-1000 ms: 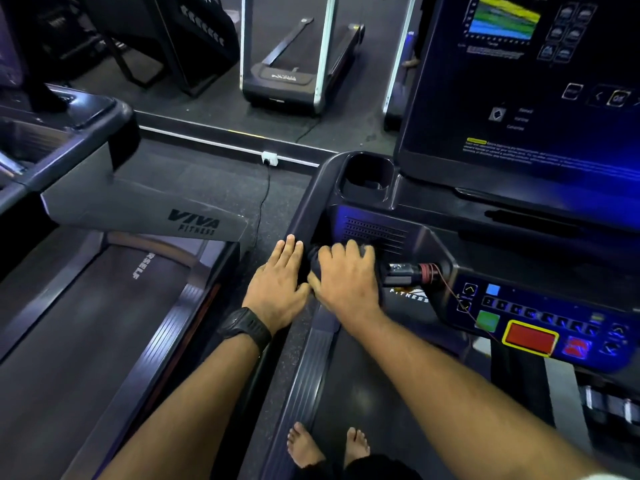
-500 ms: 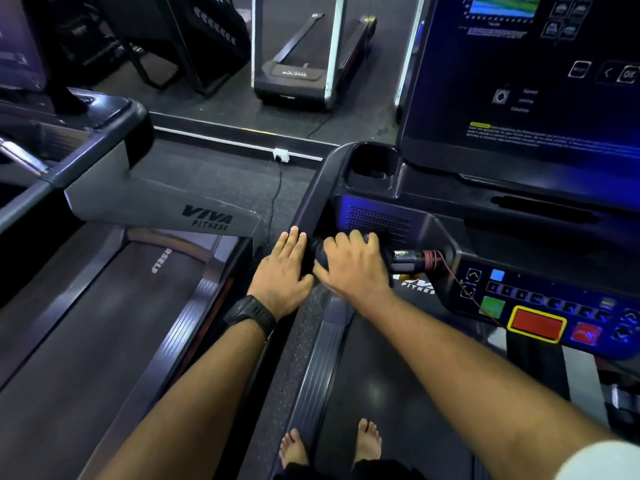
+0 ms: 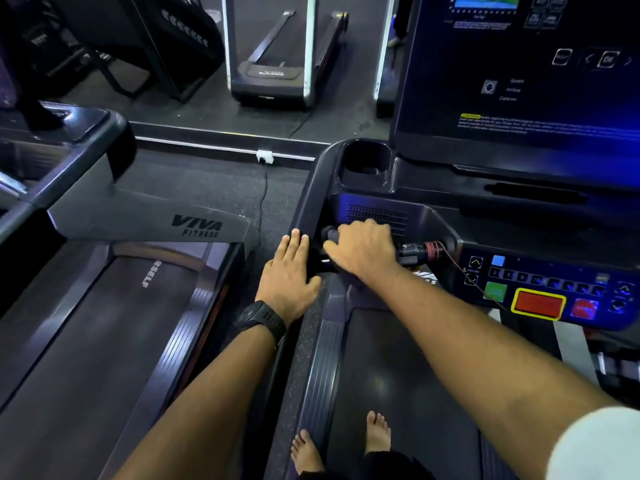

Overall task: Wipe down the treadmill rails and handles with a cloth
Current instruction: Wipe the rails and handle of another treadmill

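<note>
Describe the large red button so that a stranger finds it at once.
Below the big dark screen sits a blue-lit control panel. The red button lies between a green key and a smaller red key; it alone has a yellow frame.

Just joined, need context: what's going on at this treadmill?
A barefoot person stands on the black treadmill belt, wiping the machine down. Their right hand grips what looks like a dark bunched cloth, just left of the black-and-red safety clip and the blue-lit control console. Their left hand, above a black wristwatch, lies flat on the dark curved side rail.
</note>
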Available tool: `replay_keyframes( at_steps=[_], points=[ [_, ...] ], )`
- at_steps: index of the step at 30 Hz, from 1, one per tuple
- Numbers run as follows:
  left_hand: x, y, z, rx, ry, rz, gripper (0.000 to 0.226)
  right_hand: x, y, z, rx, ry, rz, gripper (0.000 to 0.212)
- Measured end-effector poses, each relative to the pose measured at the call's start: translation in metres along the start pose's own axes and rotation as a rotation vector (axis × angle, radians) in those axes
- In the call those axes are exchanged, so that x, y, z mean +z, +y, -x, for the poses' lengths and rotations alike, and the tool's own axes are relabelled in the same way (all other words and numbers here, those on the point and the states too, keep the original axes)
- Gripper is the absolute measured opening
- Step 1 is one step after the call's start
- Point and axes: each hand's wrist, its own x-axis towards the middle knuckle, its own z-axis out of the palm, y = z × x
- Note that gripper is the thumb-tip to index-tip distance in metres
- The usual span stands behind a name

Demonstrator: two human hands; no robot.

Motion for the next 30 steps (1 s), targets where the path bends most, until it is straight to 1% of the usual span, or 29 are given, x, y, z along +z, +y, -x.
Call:
replay_keyframes(
  at_steps=[2, 4, 6, 9, 11, 14, 15, 17, 19, 20, 22, 25, 27, 30],
  points=[
    [0.001, 0.001, 0.000, 0.011, 0.007, 0.000, 0.081, 0.017, 0.003, 0.030, -0.032, 0.095, 0.070, 0.051],
    [0.002, 0.000, -0.003, 0.024, 0.007, -0.001, 0.081, 0.030, 0.002, 0.054, -0.048, 0.128, 0.124, 0.058],
    [0.002, 0.000, -0.004, 0.031, 0.007, -0.009, 0.084, 0.022, 0.000, 0.037, -0.056, 0.122, 0.087, 0.055],
    [0.002, -0.001, -0.004, 0.045, 0.002, -0.016, 0.091, 0.004, -0.005, 0.005, 0.046, 0.039, 0.048, 0.049],
    [0.003, -0.002, -0.005, 0.050, 0.005, -0.013, 0.092, 0.012, -0.005, 0.020, 0.048, 0.107, 0.035, 0.048],
    [0.004, -0.002, -0.008, 0.068, 0.001, -0.016, 0.091, 0.038, 0.003, 0.054, -0.078, 0.231, 0.070, 0.056],
    [0.004, -0.003, -0.009, 0.074, -0.004, -0.024, 0.090, 0.038, 0.007, 0.051, -0.101, 0.239, 0.073, 0.054],
    [0.005, -0.004, -0.010, 0.077, 0.001, -0.030, 0.090, 0.020, 0.008, 0.026, -0.079, 0.178, 0.048, 0.049],
    [0.004, -0.004, -0.009, 0.075, 0.008, -0.024, 0.093, 0.005, 0.004, 0.008, 0.014, 0.078, 0.043, 0.050],
    [0.005, -0.004, -0.009, 0.072, 0.004, -0.025, 0.093, 0.006, 0.002, 0.010, 0.032, 0.073, 0.025, 0.051],
    [0.006, -0.004, -0.007, 0.073, 0.005, -0.024, 0.092, 0.018, 0.005, 0.029, 0.018, 0.156, 0.021, 0.051],
    [0.007, -0.005, -0.008, 0.071, 0.004, -0.021, 0.090, 0.033, 0.007, 0.057, -0.022, 0.202, 0.078, 0.058],
    [0.006, -0.005, -0.009, 0.073, 0.003, -0.023, 0.092, 0.017, 0.010, 0.035, -0.018, 0.145, 0.049, 0.058],
    [0.005, -0.004, -0.009, 0.069, -0.002, -0.029, 0.093, 0.000, 0.013, 0.003, 0.101, -0.012, 0.014, 0.052]
  ],
)
